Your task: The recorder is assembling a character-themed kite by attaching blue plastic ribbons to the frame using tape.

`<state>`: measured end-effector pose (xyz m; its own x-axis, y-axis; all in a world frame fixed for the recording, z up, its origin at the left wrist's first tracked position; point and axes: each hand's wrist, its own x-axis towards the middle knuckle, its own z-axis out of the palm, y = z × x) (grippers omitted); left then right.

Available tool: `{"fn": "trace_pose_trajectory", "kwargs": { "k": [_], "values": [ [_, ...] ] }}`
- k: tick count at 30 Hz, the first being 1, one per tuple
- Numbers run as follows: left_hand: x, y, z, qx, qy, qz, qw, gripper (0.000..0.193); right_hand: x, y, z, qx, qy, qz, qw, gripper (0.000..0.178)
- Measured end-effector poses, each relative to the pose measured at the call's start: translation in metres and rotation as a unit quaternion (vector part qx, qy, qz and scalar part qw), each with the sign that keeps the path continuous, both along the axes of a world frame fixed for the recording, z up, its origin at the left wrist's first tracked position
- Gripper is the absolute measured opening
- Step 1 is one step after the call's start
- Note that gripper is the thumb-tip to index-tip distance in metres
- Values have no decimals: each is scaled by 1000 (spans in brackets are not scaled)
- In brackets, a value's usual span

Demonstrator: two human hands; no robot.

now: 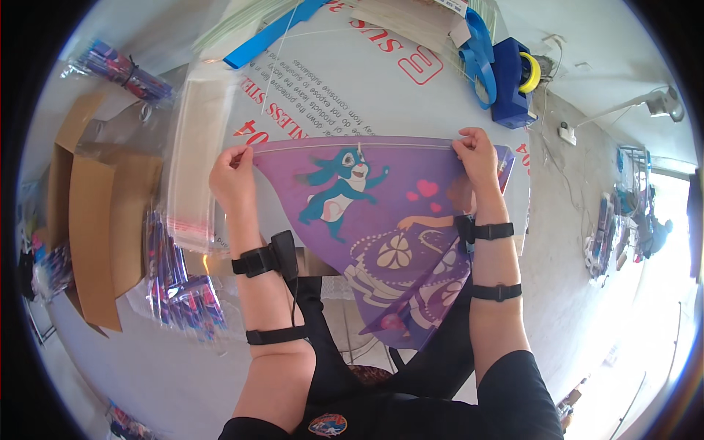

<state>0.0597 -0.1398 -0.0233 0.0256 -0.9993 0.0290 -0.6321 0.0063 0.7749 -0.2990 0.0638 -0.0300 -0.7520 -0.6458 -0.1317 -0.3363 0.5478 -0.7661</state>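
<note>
A purple printed sheet (323, 176) with a blue cartoon rabbit and pink hearts is stretched between my two hands. A pale thin rod or seam runs along its far edge. My left hand (233, 176) pinches the far left corner between thumb and fingers. My right hand (478, 163) pinches the same edge toward its right end. The lower part hangs off the table's near edge in folds over my lap. Both forearms wear black straps, and a small black device sits on the left one.
Under the sheet is a table covered in printed grey film (323, 95). Blue scissors (480, 73) and a blue tape dispenser (511, 103) stand far right. A blue strip (268, 37) lies far left, clear plastic bags (192, 176) nearer. Left are an open cardboard box (99, 235) and bagged bundles (183, 286).
</note>
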Motion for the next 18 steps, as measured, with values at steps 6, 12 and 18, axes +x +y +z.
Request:
{"fn": "trace_pose_trajectory", "kwargs": {
  "k": [6,12,18],
  "values": [
    [1,-1,-4,-6,-5,0,1000,12,0,-1,0,9,-3,-2,1000,29],
    [3,-3,-6,1,-5,-5,1000,12,2,-1,2,16,5,-5,1000,29],
    [0,0,-5,-2,-11,-1,1000,12,4,0,4,22,18,-3,1000,29]
  ]
}}
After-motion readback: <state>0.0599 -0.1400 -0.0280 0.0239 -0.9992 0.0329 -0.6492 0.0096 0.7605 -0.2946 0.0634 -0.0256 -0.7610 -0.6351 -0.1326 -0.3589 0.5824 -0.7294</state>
